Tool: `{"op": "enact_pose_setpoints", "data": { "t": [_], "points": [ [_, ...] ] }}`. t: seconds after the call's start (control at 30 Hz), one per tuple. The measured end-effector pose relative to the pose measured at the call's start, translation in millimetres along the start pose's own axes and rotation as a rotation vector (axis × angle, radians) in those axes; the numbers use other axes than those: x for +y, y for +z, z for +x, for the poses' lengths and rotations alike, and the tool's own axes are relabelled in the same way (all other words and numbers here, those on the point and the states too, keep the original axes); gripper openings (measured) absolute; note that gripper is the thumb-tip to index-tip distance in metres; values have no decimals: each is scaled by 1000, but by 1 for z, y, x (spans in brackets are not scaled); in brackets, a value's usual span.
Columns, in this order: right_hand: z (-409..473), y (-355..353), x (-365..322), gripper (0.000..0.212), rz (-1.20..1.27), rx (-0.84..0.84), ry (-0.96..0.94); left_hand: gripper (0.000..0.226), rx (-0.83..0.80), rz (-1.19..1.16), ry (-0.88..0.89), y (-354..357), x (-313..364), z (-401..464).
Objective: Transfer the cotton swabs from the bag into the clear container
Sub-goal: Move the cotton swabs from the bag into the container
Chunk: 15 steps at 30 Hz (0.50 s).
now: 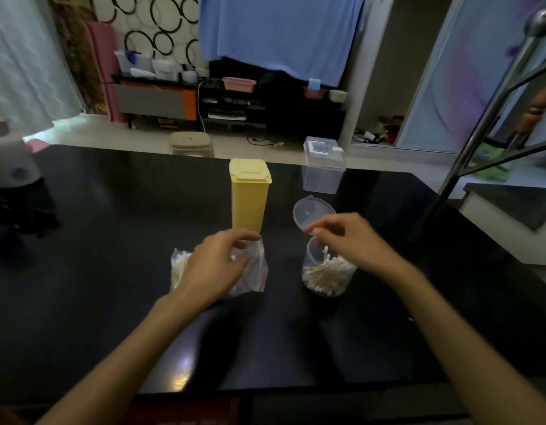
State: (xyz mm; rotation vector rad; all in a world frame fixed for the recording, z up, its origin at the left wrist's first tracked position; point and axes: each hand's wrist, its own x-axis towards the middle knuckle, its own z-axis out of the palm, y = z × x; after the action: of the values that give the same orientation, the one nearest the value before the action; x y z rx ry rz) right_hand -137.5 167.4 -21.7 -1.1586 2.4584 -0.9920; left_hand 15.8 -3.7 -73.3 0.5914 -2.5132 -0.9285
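A: Where did your hands sit?
B: Your left hand point(216, 265) gripped the plastic bag point(253, 271) of cotton swabs point(179, 268) on the black table point(112, 271).
A: And the right?
B: Your right hand point(345, 240) pinched a swab over the clear container point(327, 277), half full, lid open.

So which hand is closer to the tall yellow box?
Left. The left hand rests on the swab bag just in front of the yellow box; the right hand is off to its side, above the clear container.
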Motion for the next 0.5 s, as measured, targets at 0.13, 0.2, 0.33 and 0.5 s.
{"op": "enact_pose_setpoints", "data": {
  "t": [0.13, 0.2, 0.33, 0.5],
  "points": [
    [-16, 67, -13, 23, 56, -1, 8, 30, 127, 131, -70, -29, -36, -21],
    [-13, 88, -14, 30, 91, -14, 47, 31, 88, 213, -86, -34, -48, -22],
    [-8, 109, -16, 35, 318, 3, 185, 52, -151, 376, -52, -27, -62, -19],
    [-8, 89, -16, 19, 654, -240, 250, 59, -214, 316, -55, -28, -65, -15]
  ]
}}
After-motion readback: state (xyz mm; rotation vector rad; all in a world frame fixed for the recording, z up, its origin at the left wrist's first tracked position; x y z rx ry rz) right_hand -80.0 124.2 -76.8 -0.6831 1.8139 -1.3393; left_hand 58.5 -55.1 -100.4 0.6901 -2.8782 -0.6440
